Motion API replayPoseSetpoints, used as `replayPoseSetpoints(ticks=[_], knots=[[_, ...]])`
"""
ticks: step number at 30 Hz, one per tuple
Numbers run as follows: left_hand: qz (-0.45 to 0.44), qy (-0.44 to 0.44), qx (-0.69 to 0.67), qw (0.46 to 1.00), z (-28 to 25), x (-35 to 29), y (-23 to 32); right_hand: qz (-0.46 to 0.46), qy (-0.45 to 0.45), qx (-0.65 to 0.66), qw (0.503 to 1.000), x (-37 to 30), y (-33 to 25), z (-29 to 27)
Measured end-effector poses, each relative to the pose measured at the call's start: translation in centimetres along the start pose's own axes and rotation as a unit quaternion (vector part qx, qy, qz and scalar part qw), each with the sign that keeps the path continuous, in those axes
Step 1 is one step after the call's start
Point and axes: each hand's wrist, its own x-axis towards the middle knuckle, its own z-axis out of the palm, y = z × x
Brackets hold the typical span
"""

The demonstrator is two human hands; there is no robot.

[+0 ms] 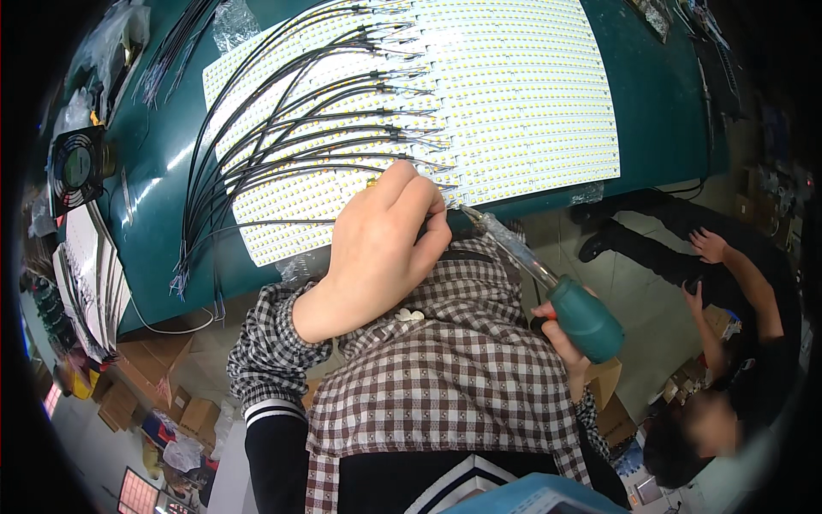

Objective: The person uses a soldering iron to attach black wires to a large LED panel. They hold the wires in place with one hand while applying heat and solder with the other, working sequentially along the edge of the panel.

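My left hand (385, 227) is closed in a pinch at the near edge of the LED boards. A thin black cable (282, 223) runs into it from the left; its end is hidden by my fingers. My right hand (565, 343) grips the green handle of a soldering iron (586, 319). The iron's tip points up and left, by the boards' near edge, close to my left fingertips. White LED strip boards (531, 103) with rows of yellow chips lie side by side. Several black cables (300, 120) cross the left part, their thin wire ends at the middle seam.
A green mat (163, 231) covers the table. On the left stand a small black fan (77, 169) and a stack of white panels (90, 274). More cables (175, 43) lie at the back left. Another person (736, 343) sits at the right; cardboard boxes (154, 368) are on the floor.
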Motion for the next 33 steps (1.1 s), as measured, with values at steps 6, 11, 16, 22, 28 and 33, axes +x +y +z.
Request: replayPoseSetpoints(ticks=[6,11,16,22,28,33], knots=[[-0.006,-0.014,0.023,1.000,-0.2,0.1,0.2,-0.010,-0.002,-0.005,1.000,-0.1,0.8,0.0],[-0.007,-0.013,0.021,1.000,-0.1,0.1,0.1,-0.005,-0.004,-0.011,1.000,0.1,0.4,0.2],[-0.006,-0.013,0.020,1.000,-0.3,0.2,0.3,-0.019,-0.005,-0.019,1.000,0.2,0.3,0.2],[-0.008,-0.012,0.020,1.000,-0.3,0.2,0.2,0.011,0.027,0.050,0.998,-0.1,-0.1,0.6],[-0.012,-0.018,0.017,1.000,-0.3,0.2,0.2,0.020,0.027,0.099,0.995,-0.2,0.1,0.5],[-0.022,-0.020,-0.014,0.999,-0.5,0.3,0.2,0.022,0.030,0.210,0.977,0.0,-0.1,0.8]])
